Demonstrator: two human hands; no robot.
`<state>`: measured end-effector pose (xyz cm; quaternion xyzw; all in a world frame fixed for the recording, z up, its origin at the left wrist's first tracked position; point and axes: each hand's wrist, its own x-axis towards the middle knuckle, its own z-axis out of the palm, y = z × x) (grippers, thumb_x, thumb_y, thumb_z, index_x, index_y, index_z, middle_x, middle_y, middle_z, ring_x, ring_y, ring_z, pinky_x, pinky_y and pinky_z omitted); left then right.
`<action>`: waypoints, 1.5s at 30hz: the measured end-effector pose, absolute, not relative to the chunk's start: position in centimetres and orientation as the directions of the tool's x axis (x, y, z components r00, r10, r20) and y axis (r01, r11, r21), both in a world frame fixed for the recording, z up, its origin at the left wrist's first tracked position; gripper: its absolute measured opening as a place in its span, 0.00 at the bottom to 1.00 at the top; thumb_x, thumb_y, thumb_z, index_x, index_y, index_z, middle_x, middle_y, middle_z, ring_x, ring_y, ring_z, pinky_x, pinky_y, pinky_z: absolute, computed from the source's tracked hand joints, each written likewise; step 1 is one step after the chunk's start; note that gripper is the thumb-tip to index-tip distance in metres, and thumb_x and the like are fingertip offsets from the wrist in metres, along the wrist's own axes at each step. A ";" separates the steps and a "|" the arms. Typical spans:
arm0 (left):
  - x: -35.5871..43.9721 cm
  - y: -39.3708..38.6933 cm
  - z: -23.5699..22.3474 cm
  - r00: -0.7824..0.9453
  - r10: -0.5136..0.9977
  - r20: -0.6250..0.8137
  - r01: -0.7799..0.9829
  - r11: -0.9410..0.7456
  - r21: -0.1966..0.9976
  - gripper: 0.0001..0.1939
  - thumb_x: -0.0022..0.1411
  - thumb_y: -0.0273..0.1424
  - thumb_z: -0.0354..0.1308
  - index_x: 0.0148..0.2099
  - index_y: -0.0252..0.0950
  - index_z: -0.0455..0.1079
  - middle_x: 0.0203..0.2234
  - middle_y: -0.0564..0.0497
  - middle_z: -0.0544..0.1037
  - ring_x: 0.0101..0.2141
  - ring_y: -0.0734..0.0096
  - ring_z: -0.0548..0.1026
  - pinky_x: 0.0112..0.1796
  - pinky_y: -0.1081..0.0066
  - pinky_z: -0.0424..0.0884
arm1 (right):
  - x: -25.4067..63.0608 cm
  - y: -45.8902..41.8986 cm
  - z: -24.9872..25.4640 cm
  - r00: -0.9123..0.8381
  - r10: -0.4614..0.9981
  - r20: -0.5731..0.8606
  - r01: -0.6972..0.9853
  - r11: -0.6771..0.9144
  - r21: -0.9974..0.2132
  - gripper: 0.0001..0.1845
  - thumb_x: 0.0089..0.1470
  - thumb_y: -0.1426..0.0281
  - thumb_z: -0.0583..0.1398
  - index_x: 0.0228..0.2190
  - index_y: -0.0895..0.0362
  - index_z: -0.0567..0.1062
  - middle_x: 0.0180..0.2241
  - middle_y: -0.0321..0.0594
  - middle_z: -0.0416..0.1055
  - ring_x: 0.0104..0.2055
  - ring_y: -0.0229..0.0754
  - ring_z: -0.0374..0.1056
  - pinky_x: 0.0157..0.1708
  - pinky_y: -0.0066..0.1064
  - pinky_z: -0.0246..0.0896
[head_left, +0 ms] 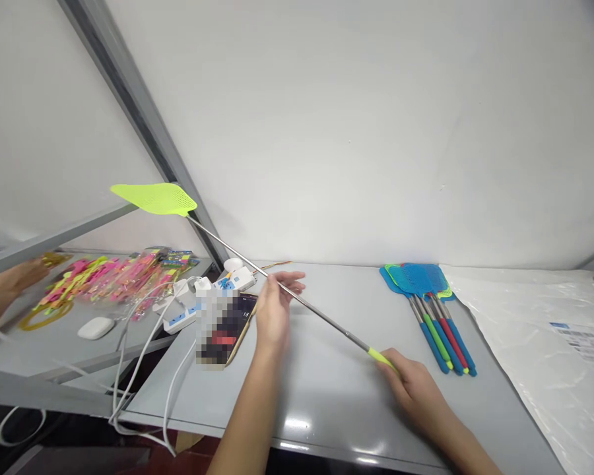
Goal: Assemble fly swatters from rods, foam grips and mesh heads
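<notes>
A telescopic fly swatter [317, 309] with a yellow-green mesh head and a metal rod slants above the table, its head raised to the upper left. My right hand [416, 389] is wrapped round its yellow-green grip, most of which is hidden. Along the middle of the rod is my left hand [273, 313], thumb against the metal and fingers stretched out behind it, not closed round it. To the right lies a pile of fly swatters [418, 280], with blue heads uppermost and blue, green and red grips pointing toward me.
White plastic packaging [534, 330] covers the table's right side. A phone [235, 330], power strips [183, 316] and white cables [143, 359] lie left. Beyond the metal frame [143, 112], another person's hand [17, 284] is near colourful bagged items [129, 277].
</notes>
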<state>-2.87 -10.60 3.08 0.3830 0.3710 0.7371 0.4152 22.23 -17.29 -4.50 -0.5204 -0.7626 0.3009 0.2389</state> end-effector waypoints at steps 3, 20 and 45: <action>-2.8 -9.9 3.1 -0.490 0.836 0.248 -0.306 -0.431 0.849 0.18 0.66 0.44 0.49 0.31 0.35 0.65 0.32 0.47 0.78 0.32 0.70 0.75 0.39 0.67 0.68 | 22.0 -17.4 -5.0 -0.351 0.935 0.052 0.654 0.284 -0.702 0.16 0.64 0.58 0.44 0.30 0.52 0.62 0.21 0.32 0.61 0.24 0.40 0.61 0.26 0.29 0.49; 2.9 -13.6 1.7 0.229 0.968 0.103 -0.096 -0.083 0.992 0.20 0.66 0.43 0.48 0.43 0.38 0.75 0.51 0.43 0.74 0.53 0.56 0.70 0.53 0.59 0.60 | 22.1 -17.0 -4.7 -0.256 0.960 0.110 0.601 0.247 -0.760 0.17 0.63 0.58 0.46 0.28 0.52 0.63 0.20 0.32 0.61 0.23 0.39 0.60 0.24 0.28 0.52; -2.3 -10.7 1.2 -0.246 0.969 -0.007 -0.732 -0.181 0.657 0.19 0.63 0.47 0.54 0.50 0.42 0.70 0.50 0.46 0.74 0.48 0.62 0.74 0.43 0.63 0.73 | 22.4 -17.5 -4.5 -0.273 0.958 0.087 0.612 0.243 -0.753 0.17 0.63 0.58 0.46 0.28 0.53 0.64 0.20 0.32 0.61 0.23 0.40 0.60 0.25 0.29 0.50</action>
